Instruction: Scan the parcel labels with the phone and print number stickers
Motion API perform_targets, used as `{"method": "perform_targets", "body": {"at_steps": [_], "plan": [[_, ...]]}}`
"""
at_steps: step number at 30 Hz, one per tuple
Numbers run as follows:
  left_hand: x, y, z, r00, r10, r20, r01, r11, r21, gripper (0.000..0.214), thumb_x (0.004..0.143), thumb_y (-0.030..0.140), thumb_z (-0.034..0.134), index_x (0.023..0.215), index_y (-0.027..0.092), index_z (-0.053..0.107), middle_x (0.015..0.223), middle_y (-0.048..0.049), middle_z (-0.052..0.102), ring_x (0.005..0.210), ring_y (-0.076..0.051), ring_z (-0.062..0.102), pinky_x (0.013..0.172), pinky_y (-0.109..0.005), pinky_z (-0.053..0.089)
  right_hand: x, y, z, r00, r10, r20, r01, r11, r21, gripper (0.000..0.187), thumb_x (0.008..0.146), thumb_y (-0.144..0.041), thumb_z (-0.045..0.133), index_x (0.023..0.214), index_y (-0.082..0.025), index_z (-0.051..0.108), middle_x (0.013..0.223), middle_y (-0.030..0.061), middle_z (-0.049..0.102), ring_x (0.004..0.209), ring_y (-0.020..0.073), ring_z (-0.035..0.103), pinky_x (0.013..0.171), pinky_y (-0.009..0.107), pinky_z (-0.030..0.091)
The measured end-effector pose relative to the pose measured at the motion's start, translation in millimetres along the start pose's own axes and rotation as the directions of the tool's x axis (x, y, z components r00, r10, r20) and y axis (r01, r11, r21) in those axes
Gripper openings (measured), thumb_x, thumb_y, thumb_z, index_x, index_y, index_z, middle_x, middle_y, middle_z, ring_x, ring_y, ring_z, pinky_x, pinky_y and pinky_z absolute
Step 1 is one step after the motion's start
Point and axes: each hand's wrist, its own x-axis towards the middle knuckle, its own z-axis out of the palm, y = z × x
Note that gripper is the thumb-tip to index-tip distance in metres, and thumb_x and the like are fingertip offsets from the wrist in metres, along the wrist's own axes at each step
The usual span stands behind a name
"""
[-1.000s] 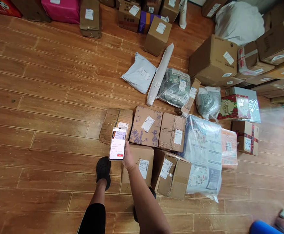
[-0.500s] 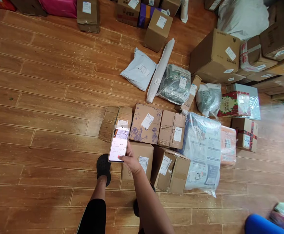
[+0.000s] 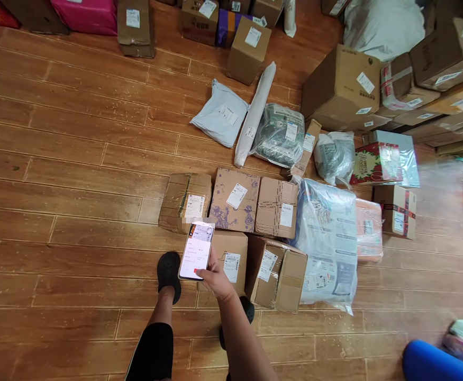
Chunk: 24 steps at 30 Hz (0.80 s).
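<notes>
Our right hand (image 3: 215,278) clasps the phone (image 3: 197,250) screen-up so we can read it; just beyond the grip a taped box (image 3: 179,198) lies label-up. Our left hand is unseen.

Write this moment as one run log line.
right hand: holds phone, thumb on screen; left hand: not in view; nearest: cardboard box; around: labelled parcels on floor

The phone (image 3: 197,251) shows text too small to read, and the blue object (image 3: 433,365) is cut off below
</notes>
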Motion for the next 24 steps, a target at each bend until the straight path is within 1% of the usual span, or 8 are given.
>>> {"method": "perform_targets", "body": {"at_steps": [3,6,9,12,17,19,22,24], "plan": [[1,-5,-3.4,0.998,-0.018,0.060,0.016,1.000,0.023,0.037,0.094,0.038,0.037,0.117,0.020,0.058,0.115,-0.0054,0.063,0.107,-0.022,0.060,0.087,-0.041,0.055,-17,10,-9,0.999,0.034,-0.037,-0.033,0.999,0.012,0.075,0.058,-0.015,0.069,0.128,-0.028,0.047,0.117,0.0019,0.068,0.106,0.0253,0.061,0.093,0.040,0.047],[3,-7,-6.4,0.993,-0.037,0.114,0.032,0.998,0.046,0.033,0.091,0.040,0.045,0.111,0.019,0.060,0.109,-0.0049,0.064,0.101,-0.021,0.061,0.083,-0.038,0.056,-32,22,-18,0.997,0.047,-0.065,-0.045,0.998,0.036,0.076,0.056,-0.014,0.070,0.127,-0.029,0.048,0.119,0.0018,0.066,0.106,0.0252,0.061,0.091,0.039,0.048],[4,-3,-6.8,0.988,-0.049,0.149,0.040,0.997,0.065,0.035,0.092,0.041,0.041,0.107,0.017,0.061,0.105,-0.0041,0.064,0.097,-0.019,0.062,0.081,-0.036,0.055,-41,32,-25,0.996,0.053,-0.070,-0.049,0.998,0.050,0.074,0.056,-0.013,0.070,0.126,-0.029,0.049,0.115,0.0016,0.067,0.101,0.0245,0.063,0.088,0.038,0.049],[1,2,-7.5,0.985,-0.052,0.167,0.039,0.996,0.081,0.036,0.093,0.042,0.039,0.105,0.017,0.062,0.102,-0.0037,0.065,0.094,-0.018,0.062,0.079,-0.034,0.055,-45,36,-25,0.996,0.040,-0.074,-0.034,0.997,0.071,0.072,0.056,-0.013,0.070,0.124,-0.029,0.050,0.114,0.0009,0.067,0.098,0.0232,0.063,0.087,0.037,0.048],[-6,9,-15.1,0.985,-0.047,0.166,0.028,0.993,0.114,0.038,0.093,0.043,0.037,0.102,0.017,0.063,0.096,-0.0034,0.066,0.087,-0.015,0.063,0.075,-0.032,0.055,-50,29,-18,0.999,0.028,-0.043,-0.024,0.996,0.091,0.069,0.058,-0.011,0.068,0.123,-0.028,0.051,0.112,0.0006,0.068,0.097,0.0216,0.063,0.087,0.034,0.048],[-10,12,-18.9,0.986,-0.043,0.160,0.021,0.990,0.136,0.042,0.094,0.044,0.033,0.102,0.016,0.063,0.094,-0.0031,0.066,0.087,-0.016,0.063,0.075,-0.031,0.055,-52,27,-18,0.999,0.020,-0.035,-0.017,0.995,0.098,0.071,0.058,-0.010,0.068,0.124,-0.029,0.050,0.114,0.0002,0.068,0.099,0.0212,0.062,0.088,0.033,0.047],[-26,17,-25.0,0.988,-0.028,0.150,0.001,0.984,0.179,0.047,0.094,0.045,0.029,0.103,0.014,0.063,0.095,-0.0027,0.065,0.090,-0.017,0.063,0.076,-0.032,0.055,-56,27,-23,1.000,0.009,-0.020,-0.007,0.994,0.108,0.076,0.058,-0.010,0.068,0.128,-0.029,0.046,0.120,0.0006,0.065,0.103,0.0212,0.061,0.088,0.032,0.047],[-54,19,-31.1,0.990,-0.011,0.139,-0.019,0.977,0.212,0.042,0.093,0.045,0.034,0.103,0.016,0.063,0.099,-0.0035,0.065,0.091,-0.017,0.062,0.077,-0.032,0.054,-62,28,-31,1.000,-0.001,-0.014,0.002,0.994,0.114,0.079,0.059,-0.011,0.069,0.131,-0.029,0.043,0.125,0.0013,0.063,0.105,0.0212,0.061,0.088,0.032,0.047]]}}
